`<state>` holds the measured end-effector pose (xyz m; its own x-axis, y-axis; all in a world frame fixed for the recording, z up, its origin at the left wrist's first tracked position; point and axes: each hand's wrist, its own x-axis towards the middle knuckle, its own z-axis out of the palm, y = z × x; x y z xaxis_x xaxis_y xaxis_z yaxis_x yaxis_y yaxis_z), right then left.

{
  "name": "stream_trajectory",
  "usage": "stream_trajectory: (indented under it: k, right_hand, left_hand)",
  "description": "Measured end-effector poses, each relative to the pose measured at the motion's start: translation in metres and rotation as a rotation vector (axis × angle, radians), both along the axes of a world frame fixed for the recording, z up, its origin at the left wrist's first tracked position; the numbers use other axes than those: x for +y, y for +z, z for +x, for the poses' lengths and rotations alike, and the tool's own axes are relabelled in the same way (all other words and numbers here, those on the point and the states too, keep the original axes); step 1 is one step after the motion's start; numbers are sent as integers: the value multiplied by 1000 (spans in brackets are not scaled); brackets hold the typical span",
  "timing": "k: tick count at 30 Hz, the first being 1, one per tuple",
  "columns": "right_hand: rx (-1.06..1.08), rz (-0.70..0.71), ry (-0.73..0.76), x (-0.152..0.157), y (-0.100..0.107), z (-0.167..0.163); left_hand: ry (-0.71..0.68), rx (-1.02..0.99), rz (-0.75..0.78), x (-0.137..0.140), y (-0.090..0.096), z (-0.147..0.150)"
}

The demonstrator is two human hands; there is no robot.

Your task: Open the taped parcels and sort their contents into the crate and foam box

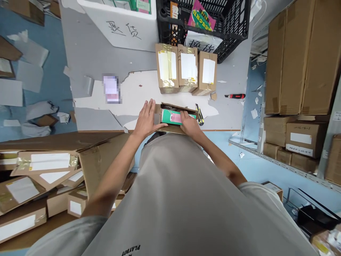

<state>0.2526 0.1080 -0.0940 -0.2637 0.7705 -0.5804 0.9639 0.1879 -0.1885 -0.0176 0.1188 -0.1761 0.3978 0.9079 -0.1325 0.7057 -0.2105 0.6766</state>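
1. Open carton (157, 113), brown cardboard. We place it at the near edge of the worktop (231, 76), right of that edge's middle, close to our shirt. Risk: a pull towards us could tip it over the edge, since little surface seems to lie in front.

2. Green pack (166, 116), pink panel on top, lying inside the open carton. Risk: the fit looks snug, so dragging it along the cardboard could crease its corners.

3. Right hand (189, 123), fingers curled down onto the right part of the pack. We cannot tell whether it is clamped there or only resting. Risk: a loose hold could let the pack slip.

4. Left hand (147, 121), fingers extended, thumb apart, beside the carton's left end. Risk: without firm bracing here, the carton could slide or twist.

5. Yellow-and-black cutter (199, 114), just beside the carton's right end. We cannot make out whether its blade is out. Risk: if bare, it could nick the right hand; a rightward shove could also knock it.

6. Red-and-black cutter (235, 96), near the right edge, well apart from both hands. Risk: slight, unless swept off that side.

7. Three taped cartons (188, 67), standing abreast beyond the open one. Risk: a careless forward push could jostle them.
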Motion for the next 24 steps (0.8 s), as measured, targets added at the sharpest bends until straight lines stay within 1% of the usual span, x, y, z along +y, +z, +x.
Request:
stream_trajectory:
  k: [3, 5, 6, 8, 10, 12, 14, 17, 20, 22, 24]
  right_hand:
    - [133, 67, -123, -13, 22, 16]
    - [289, 137, -251, -18, 36, 26]
    - [386, 160, -327, -19, 43, 30]
    - [622, 172, -487, -14, 54, 34]
    - [883, 154, -626, -3, 63, 34]
    - [1099, 122, -716, 14, 68, 30]
    - [1223, 76, -764, 30, 69, 24]
    - [1304, 17, -786, 48, 63, 17]
    - [1314, 6, -763, 56, 52, 13]
    - [1242, 78, -739, 57, 49, 8]
    - [1090, 236, -703, 55, 54, -1]
  left_hand:
    - [130, -162, -33, -6, 11, -5]
    - [227, -362, -95, -9, 20, -1]
    - [259, -492, -153, -10, 26, 4]
    - [254, -766, -345, -11, 40, 17]
    - [176, -978, -593, -12, 57, 34]
    - [137, -1098, -784, -11, 74, 49]
    - [191, -1178, -873, -10, 88, 60]
    - [321, -1249, -889, -5, 96, 66]
    - [409, -1241, -833, -2, 93, 66]
    - [454, -1220, -765, -2, 88, 68]
    - [496, -1200, -682, -3, 84, 73]
